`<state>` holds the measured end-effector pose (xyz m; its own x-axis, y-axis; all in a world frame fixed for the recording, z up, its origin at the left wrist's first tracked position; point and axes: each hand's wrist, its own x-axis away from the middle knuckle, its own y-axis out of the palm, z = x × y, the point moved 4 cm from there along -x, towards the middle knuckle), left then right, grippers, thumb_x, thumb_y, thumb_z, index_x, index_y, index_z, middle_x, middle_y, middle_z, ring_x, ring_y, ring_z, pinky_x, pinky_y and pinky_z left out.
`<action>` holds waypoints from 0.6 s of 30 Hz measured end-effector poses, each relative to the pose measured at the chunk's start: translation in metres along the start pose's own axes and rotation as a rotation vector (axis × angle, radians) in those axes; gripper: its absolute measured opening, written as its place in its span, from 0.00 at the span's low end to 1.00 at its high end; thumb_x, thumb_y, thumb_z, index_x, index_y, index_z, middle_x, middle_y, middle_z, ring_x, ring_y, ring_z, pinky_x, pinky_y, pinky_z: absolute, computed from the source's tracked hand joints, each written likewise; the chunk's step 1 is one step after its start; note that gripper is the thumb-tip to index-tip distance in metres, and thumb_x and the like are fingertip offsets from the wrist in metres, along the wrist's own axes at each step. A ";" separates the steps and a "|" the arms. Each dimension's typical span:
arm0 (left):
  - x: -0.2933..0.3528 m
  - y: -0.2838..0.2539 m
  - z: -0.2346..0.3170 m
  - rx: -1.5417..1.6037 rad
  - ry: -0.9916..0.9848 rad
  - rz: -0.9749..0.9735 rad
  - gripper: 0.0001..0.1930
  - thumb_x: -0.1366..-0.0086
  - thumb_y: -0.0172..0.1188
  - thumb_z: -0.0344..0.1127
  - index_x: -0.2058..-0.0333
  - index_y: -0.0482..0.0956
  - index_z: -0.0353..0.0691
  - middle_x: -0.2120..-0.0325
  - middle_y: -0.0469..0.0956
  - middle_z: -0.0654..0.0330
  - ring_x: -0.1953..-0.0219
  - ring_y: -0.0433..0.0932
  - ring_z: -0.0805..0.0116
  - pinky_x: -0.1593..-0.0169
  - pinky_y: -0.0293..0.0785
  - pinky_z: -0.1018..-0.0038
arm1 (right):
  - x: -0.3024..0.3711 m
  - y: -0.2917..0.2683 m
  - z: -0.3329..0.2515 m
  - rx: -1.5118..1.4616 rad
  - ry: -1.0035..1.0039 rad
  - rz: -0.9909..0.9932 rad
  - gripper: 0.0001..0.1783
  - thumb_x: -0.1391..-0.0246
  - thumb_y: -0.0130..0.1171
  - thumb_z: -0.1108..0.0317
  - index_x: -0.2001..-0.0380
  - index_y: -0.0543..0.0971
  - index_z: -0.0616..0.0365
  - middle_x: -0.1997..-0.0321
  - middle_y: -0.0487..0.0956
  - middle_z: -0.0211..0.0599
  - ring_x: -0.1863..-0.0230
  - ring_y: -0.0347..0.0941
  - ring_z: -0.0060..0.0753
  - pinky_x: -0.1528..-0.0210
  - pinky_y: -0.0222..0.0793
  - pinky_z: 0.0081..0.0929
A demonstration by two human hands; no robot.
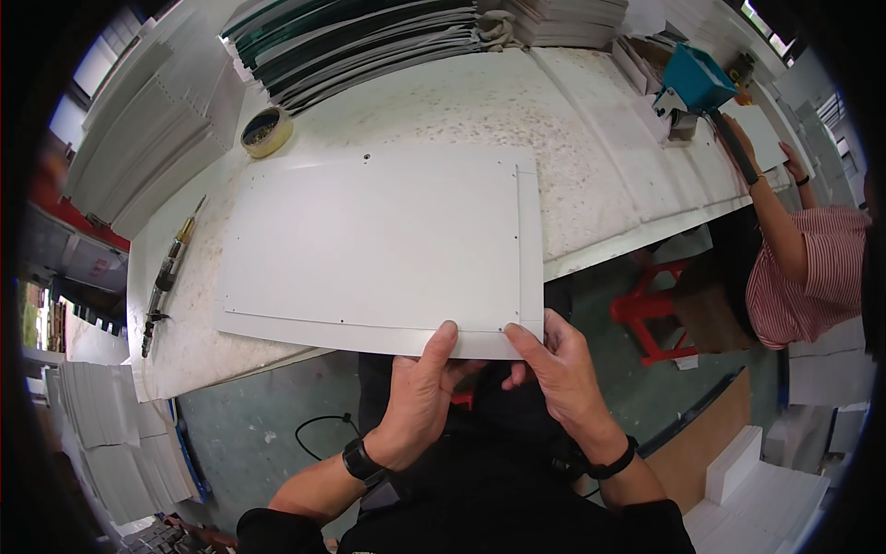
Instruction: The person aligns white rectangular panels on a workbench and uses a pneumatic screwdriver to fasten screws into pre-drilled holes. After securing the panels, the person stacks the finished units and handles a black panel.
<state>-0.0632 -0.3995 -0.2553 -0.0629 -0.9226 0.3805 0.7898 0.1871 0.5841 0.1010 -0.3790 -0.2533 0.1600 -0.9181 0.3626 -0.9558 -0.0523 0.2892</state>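
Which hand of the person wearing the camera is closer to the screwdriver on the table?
The left hand. It pinches the near edge of the white panel, right of the screwdriver; the right hand holds the panel's near right corner, farther right.

Smooth panel [374,245] (soft satin sheen) against rough-looking, blotchy tabletop [434,106].

Looking down from the head

The left of two head-worn fisheye cameras faces down and forward. The forearms [318,489] enter from below, with left hand [417,392] and right hand [566,371] close, near the lower middle. The panel [378,240] covers the centre, the table [591,194] stretches farther off, and outer edges curve toward a dark rim.
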 end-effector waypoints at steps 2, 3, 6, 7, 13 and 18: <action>-0.001 -0.005 -0.003 -0.010 -0.001 0.005 0.24 0.25 0.58 0.46 0.40 0.67 0.37 0.46 0.74 0.56 0.45 0.76 0.65 0.44 0.76 0.62 | -0.001 0.000 0.002 -0.013 0.007 -0.003 0.17 0.33 0.64 0.62 0.55 0.76 0.67 0.67 0.79 0.36 0.78 0.71 0.18 0.73 0.80 0.25; -0.001 -0.006 -0.004 -0.015 -0.002 0.008 0.24 0.26 0.58 0.46 0.40 0.67 0.37 0.46 0.74 0.57 0.45 0.76 0.65 0.44 0.76 0.62 | -0.001 0.000 0.002 -0.017 0.015 -0.002 0.17 0.34 0.64 0.62 0.55 0.75 0.66 0.67 0.78 0.35 0.78 0.71 0.17 0.72 0.79 0.24; 0.000 -0.002 -0.002 0.001 0.001 0.020 0.24 0.26 0.59 0.45 0.40 0.67 0.38 0.46 0.74 0.57 0.44 0.75 0.65 0.43 0.76 0.61 | 0.000 0.000 0.002 -0.026 0.030 -0.003 0.17 0.35 0.65 0.62 0.55 0.75 0.65 0.68 0.77 0.33 0.77 0.71 0.16 0.71 0.78 0.23; 0.000 -0.002 -0.003 0.001 0.007 0.027 0.24 0.26 0.59 0.45 0.40 0.67 0.38 0.46 0.74 0.57 0.44 0.75 0.65 0.43 0.76 0.61 | 0.000 0.000 0.001 -0.027 0.030 -0.007 0.17 0.35 0.65 0.62 0.55 0.75 0.65 0.68 0.77 0.33 0.77 0.71 0.16 0.71 0.77 0.22; 0.001 -0.008 -0.007 -0.014 0.004 0.057 0.24 0.27 0.58 0.43 0.39 0.67 0.36 0.45 0.74 0.55 0.43 0.76 0.63 0.41 0.76 0.62 | -0.005 -0.008 -0.002 0.009 0.017 -0.106 0.24 0.33 0.61 0.57 0.47 0.75 0.69 0.60 0.81 0.39 0.67 0.77 0.24 0.65 0.76 0.22; 0.005 -0.013 -0.004 -0.016 -0.052 0.030 0.25 0.27 0.57 0.42 0.38 0.65 0.34 0.43 0.74 0.53 0.44 0.77 0.60 0.40 0.77 0.59 | -0.016 -0.008 -0.013 0.030 0.046 -0.153 0.28 0.32 0.60 0.54 0.44 0.75 0.71 0.52 0.82 0.44 0.54 0.79 0.29 0.52 0.75 0.27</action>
<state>-0.0711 -0.4083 -0.2634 -0.0702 -0.8978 0.4347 0.8014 0.2088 0.5605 0.1094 -0.3588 -0.2496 0.3149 -0.8795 0.3569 -0.9262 -0.2026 0.3179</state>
